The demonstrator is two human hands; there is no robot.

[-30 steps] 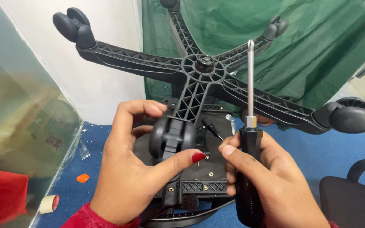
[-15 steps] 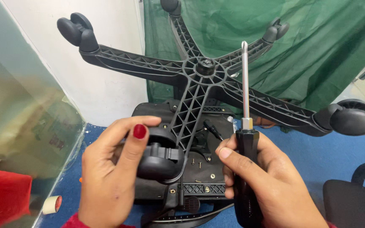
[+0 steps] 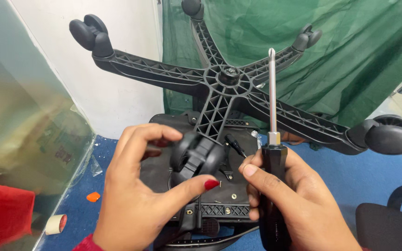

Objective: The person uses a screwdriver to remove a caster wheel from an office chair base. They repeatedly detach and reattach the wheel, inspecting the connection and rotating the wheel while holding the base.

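Two glossy black plastics: ribbed chair base (image 3: 219,93), rounded caster (image 3: 197,155).

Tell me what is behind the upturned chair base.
Behind the five-arm chair base hangs a green cloth, with a white wall beside it. The base's arms cover strips of cloth; what lies behind the cloth is hidden.

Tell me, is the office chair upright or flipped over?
Flipped over: the chair base points up with its casters in the air, above the seat underside.

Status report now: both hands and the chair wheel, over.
Left hand grips caster wheel on chair base. Right hand holds screwdriver upright. Nothing blocking.
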